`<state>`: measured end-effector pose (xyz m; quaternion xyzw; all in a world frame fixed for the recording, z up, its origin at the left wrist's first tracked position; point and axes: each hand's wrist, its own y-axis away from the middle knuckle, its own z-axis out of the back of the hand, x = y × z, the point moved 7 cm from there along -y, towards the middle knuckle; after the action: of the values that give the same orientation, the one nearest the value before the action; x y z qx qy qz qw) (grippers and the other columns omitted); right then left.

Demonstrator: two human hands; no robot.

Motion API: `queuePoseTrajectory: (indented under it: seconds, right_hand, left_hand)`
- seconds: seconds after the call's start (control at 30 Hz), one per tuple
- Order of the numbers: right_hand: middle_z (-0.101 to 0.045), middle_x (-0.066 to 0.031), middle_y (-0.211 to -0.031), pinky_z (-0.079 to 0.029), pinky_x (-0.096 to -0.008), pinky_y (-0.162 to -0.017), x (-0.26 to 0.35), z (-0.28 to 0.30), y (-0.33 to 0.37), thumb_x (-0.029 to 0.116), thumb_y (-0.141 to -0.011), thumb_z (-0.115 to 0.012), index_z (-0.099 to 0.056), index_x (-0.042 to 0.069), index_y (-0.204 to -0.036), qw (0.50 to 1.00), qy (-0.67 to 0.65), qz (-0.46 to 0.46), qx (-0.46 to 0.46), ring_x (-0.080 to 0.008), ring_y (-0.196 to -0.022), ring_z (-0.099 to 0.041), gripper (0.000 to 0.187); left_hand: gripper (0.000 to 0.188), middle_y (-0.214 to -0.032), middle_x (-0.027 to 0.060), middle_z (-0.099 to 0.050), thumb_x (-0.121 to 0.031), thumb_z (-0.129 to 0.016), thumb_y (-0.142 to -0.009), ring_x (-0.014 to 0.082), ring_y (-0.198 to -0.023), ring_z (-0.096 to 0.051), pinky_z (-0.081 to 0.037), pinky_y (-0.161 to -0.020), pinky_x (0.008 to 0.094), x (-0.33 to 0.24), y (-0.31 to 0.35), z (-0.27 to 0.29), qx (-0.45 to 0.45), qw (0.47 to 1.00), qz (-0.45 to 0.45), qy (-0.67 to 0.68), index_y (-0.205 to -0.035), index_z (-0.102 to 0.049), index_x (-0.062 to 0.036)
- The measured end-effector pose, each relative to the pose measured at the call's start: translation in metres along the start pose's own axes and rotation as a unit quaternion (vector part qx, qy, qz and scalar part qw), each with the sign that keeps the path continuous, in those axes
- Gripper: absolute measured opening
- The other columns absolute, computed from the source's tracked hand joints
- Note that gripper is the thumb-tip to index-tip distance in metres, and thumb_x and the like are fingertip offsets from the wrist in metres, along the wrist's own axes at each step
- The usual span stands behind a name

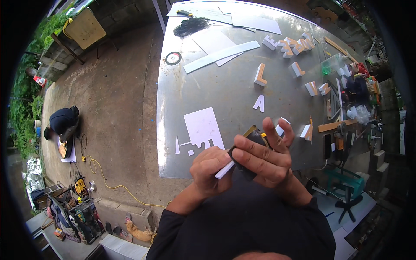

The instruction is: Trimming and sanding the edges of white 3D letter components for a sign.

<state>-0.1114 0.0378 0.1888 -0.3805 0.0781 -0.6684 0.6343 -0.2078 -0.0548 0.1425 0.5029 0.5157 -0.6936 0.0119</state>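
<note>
Close to my body, over the near edge of the metal table, my left hand (209,171) pinches a narrow white strip-like piece (224,170). My right hand (271,162) grips a dark, folded sheet that looks like sandpaper (246,170). The sheet touches the far end of the white piece, and its upper corner shows a yellowish patch. My right index and middle fingers lie along the sheet, while the other fingers are raised. Most of the white piece's far end is hidden by the sheet. Just beyond my hands lies a flat white letter cut-out (258,103).
The metal table (208,93) holds a notched white sheet (201,123), a tape roll (173,58) and several block letters with tan faces (260,76). Tools and plastic bags (359,113) crowd its right side. On the floor at left, a person (64,121) crouches near a yellow cord (104,177).
</note>
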Motion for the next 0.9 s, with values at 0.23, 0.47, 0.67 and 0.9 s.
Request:
queuePoseTrajectory:
  seconds: [0.23,0.47,0.67,0.9]
  right_hand:
    - [-0.065,-0.0039,-0.127,-0.009,-0.0496,-0.117,-0.013,-0.003,0.0,0.016,-0.089,-0.059,-0.072,0.016,-0.112,0.999,0.031,-0.004,0.004,-0.0314,-0.143,-0.033,0.026]
    - [-0.065,-0.0032,-0.128,-0.008,-0.0487,-0.117,-0.002,-0.003,0.001,0.016,-0.088,-0.06,-0.072,0.018,-0.112,1.0,0.017,0.02,-0.006,-0.0302,-0.144,-0.032,0.028]
    - [-0.066,-0.003,-0.126,-0.009,-0.0488,-0.117,-0.01,-0.002,-0.001,0.016,-0.087,-0.062,-0.072,0.018,-0.112,1.0,0.028,0.004,-0.007,-0.03,-0.144,-0.032,0.027]
    - [-0.065,-0.0026,-0.127,-0.01,-0.0494,-0.116,-0.003,0.001,0.0,0.011,-0.087,-0.058,-0.073,0.018,-0.111,1.0,0.017,0.012,-0.009,-0.0306,-0.144,-0.032,0.029]
  left_hand:
    - [0.035,-0.077,0.0134,-0.066,0.009,-0.065,-0.082,0.022,-0.056,-0.061,-0.044,-0.049,0.0305,-0.001,0.0,0.001,0.019,1.0,-0.006,-0.014,-0.113,-0.051,-0.0004]
    - [0.029,-0.079,0.013,-0.066,0.007,-0.063,-0.084,0.0234,-0.056,-0.062,-0.044,-0.049,0.0312,0.002,0.008,0.002,-0.017,1.0,-0.024,-0.005,-0.109,-0.05,-0.0007]
    - [0.032,-0.074,0.0141,-0.065,0.009,-0.062,-0.083,0.0216,-0.054,-0.06,-0.043,-0.048,0.0301,0.002,0.008,0.003,-0.019,1.0,-0.013,-0.012,-0.111,-0.05,0.0]
    - [0.026,-0.075,0.0141,-0.066,0.007,-0.062,-0.084,0.0218,-0.054,-0.059,-0.044,-0.048,0.0307,0.0,0.004,0.003,-0.017,1.0,-0.009,-0.014,-0.106,-0.049,-0.0012]
